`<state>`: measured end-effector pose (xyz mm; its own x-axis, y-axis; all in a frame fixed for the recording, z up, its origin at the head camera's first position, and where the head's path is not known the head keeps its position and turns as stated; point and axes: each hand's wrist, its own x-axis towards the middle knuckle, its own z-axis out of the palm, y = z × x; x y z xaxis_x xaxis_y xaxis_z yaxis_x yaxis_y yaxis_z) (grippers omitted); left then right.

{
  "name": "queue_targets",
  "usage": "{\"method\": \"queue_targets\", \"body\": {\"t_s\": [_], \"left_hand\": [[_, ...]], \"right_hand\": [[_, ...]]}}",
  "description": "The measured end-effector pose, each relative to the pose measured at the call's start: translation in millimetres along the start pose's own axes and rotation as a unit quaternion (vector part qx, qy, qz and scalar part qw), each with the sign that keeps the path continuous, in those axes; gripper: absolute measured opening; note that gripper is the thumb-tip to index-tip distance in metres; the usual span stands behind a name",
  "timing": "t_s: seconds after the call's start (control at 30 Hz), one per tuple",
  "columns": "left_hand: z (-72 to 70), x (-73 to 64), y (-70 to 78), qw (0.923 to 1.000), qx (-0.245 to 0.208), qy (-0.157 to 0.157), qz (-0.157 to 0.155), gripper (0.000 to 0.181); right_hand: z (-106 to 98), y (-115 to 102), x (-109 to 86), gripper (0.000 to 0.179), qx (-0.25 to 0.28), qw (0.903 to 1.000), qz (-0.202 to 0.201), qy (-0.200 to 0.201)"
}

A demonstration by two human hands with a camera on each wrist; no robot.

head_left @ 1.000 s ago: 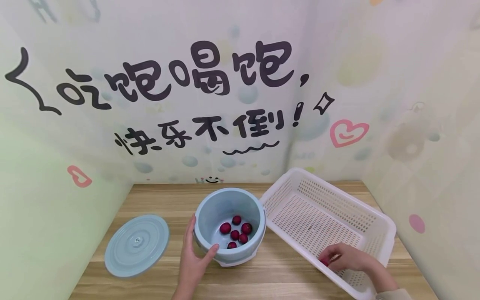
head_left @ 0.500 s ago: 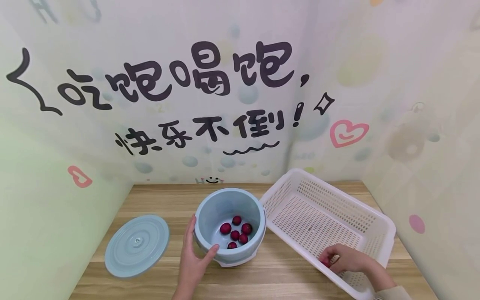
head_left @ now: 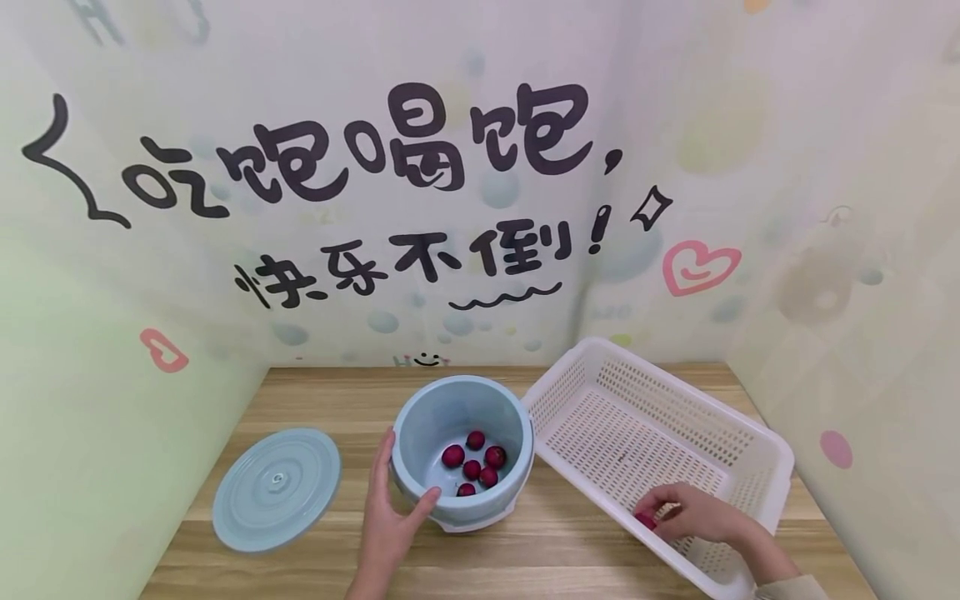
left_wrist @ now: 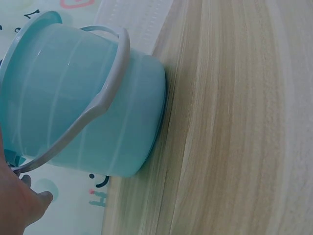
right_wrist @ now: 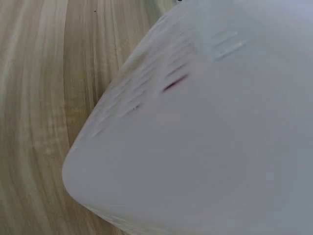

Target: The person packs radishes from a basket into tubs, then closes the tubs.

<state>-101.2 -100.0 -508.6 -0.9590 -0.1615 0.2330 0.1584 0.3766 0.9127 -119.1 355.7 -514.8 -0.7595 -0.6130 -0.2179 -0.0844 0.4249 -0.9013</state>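
Note:
A light blue bucket (head_left: pixel 420 425) stands mid-table, tilted in the left wrist view only because that camera is turned. Several small round dark-red fruits (head_left: pixel 453 456) lie on its bottom. My left hand (head_left: pixel 390 525) holds the bucket's left side, fingers along the outer wall and thumb at the front rim. On the right, my right hand (head_left: pixel 693 512) reaches into the white perforated basket (head_left: pixel 750 425) and pinches a red fruit (head_left: pixel 645 521) against the near wall, mostly covered by the fingers. In the right wrist view the basket wall (right_wrist: pixel 195 156) blocks the hand.
A round light blue lid (head_left: pixel 277 492) with a small knob lies left of the bucket. The bucket's grey handle (left_wrist: pixel 105 93) hangs down its side. The basket's left corner comes close to the bucket. Printed walls (head_left: pixel 480 325) enclose the wooden table (head_left: pixel 345 392).
My right hand has shifted very slightly up and left, and more of the red fruit shows at its fingertips. My left hand and the bucket keep their places.

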Motion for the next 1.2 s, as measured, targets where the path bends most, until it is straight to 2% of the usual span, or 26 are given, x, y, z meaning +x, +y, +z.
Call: {"method": "queue_targets", "body": {"t_s": [0.3,0.57,0.97,1.2], "left_hand": [[0.4,0.0,0.5,1.0,-0.001,-0.001,-0.004,0.097],[0.0,0.1,0.8,1.0,0.0,0.0,-0.001,0.097],[-0.1,0.2,1.1,1.0,-0.003,0.0,-0.001,0.098],[0.0,0.0,0.6,1.0,-0.001,0.0,0.001,0.098]], "right_hand": [[-0.9,-9.0,-3.4,0.029,0.009,0.9995,-0.004,0.029],[-2.8,-18.0,-5.2,0.031,0.038,0.9986,-0.014,0.034],[-4.8,-29.2,-4.7,0.033,0.056,0.9964,-0.055,0.031],[-5.6,-37.2,-5.5,0.032,0.051,0.9969,-0.043,0.041]]}}
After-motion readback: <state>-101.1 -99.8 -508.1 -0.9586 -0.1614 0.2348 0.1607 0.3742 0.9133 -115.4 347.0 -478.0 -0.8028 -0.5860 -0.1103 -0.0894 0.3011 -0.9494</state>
